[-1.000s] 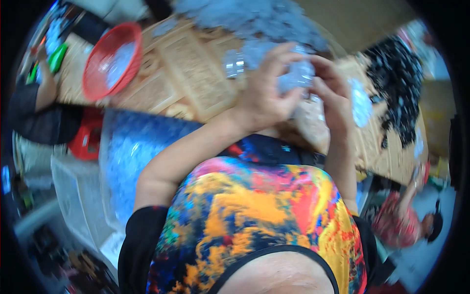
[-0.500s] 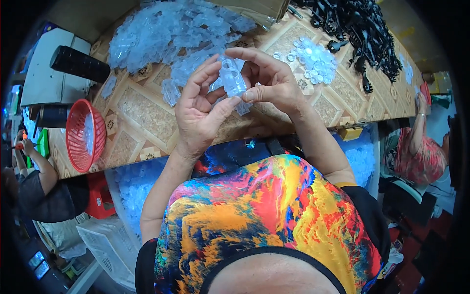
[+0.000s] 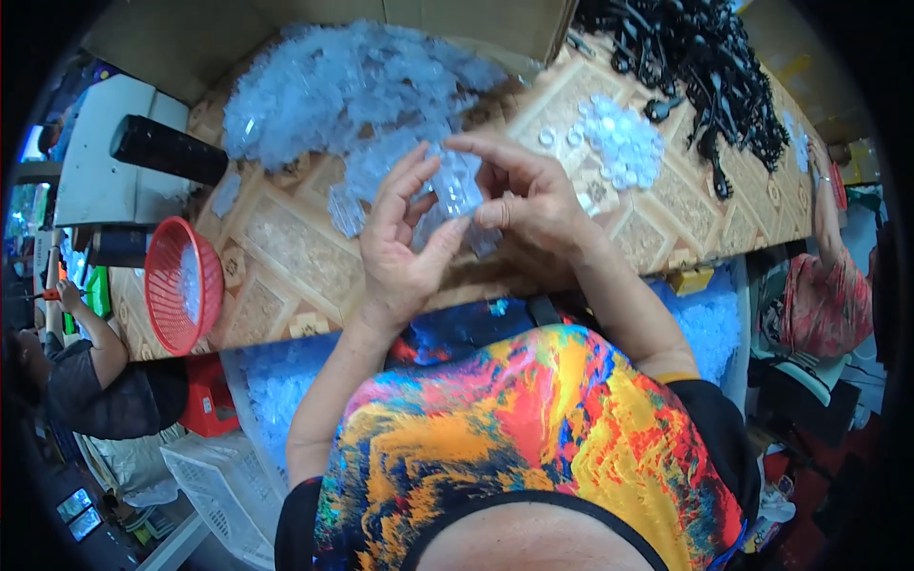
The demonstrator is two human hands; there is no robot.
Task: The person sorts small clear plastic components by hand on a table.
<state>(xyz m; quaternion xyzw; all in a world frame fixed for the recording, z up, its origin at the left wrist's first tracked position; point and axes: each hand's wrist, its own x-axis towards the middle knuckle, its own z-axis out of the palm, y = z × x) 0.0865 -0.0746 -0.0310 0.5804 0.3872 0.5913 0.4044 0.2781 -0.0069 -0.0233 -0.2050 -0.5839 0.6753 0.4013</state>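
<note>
Between my two hands, above the table's near edge, is a clear plastic piece (image 3: 458, 187), roughly box-shaped. My left hand (image 3: 407, 233) grips its left side, thumb at the lower end and fingers curled up along it. On the other side my right hand (image 3: 535, 195) pinches it between thumb and forefinger. Behind my hands lies a large heap of clear plastic pieces (image 3: 333, 95), spilling forward almost to my fingers. A loose clear piece (image 3: 347, 211) rests just left of my left hand. Small round whitish discs (image 3: 624, 143) lie in a pile beyond my right hand.
A heap of black plastic parts (image 3: 709, 76) covers the far right of the table (image 3: 286, 257). At left stand a red basket (image 3: 162, 309) with clear bits inside, a black cylinder (image 3: 171, 149) and a pale machine (image 3: 100, 152). Co-workers sit at left and right.
The whole view has shifted slightly, with the table and my hands appearing lower and a little to the right. The clear piece stays between both hands and looks slightly turned.
</note>
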